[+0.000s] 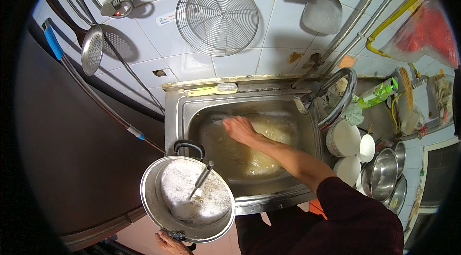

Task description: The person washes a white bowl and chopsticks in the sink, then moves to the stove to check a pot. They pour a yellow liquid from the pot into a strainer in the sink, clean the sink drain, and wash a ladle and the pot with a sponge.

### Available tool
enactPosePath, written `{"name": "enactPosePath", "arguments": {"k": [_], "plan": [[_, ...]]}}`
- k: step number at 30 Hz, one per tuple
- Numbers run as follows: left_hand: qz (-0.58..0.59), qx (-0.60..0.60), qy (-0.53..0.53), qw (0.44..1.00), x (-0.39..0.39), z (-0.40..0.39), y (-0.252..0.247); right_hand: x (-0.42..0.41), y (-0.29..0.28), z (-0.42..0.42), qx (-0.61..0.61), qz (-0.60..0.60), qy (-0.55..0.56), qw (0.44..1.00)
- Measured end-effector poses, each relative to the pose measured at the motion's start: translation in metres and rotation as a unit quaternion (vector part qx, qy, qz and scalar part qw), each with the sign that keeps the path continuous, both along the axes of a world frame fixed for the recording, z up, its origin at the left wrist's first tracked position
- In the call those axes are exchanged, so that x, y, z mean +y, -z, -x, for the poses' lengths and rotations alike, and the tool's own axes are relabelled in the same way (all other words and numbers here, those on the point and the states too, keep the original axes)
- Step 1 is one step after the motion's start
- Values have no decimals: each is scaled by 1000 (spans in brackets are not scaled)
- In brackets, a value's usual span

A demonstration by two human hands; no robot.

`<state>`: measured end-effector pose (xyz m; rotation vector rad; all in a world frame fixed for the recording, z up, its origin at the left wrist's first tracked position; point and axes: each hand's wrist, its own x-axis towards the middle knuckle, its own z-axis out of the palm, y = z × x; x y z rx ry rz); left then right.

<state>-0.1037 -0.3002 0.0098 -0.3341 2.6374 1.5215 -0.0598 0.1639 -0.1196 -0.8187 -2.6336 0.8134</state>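
A large metal pot [151,190] of foamy, soapy water overlaps the sink's front left corner. A metal-handled utensil [204,175] stands tilted in it, its lower end hidden by foam. My left hand [171,244] grips the pot's near rim beside its black handle, with a dark wire scrubber [174,234] between hand and pot. Over the stainless steel sink [216,179], my right hand [237,129] reaches towards the far left side. Its fingers curl down; whether they hold anything is hidden. Cloudy, yellowish water [270,136] lies in the basin.
A curved faucet [349,85] arches over the sink's right side. White bowls [344,138] and steel basins [383,174] crowd the right counter. A yellow-handled brush [216,89] lies on the back ledge. Above hang a wire skimmer [218,17] and a spatula [323,13].
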Motion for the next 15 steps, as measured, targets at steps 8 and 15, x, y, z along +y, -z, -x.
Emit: {"name": "enactPosePath", "arguments": {"k": [8,15], "plan": [[44,30,45,998,9,-3,-12,-31,46,129,-101,-155,-239,953],[33,-16,3,999,-15,0,11,-46,126,43,-126,-31,-415,900]]}}
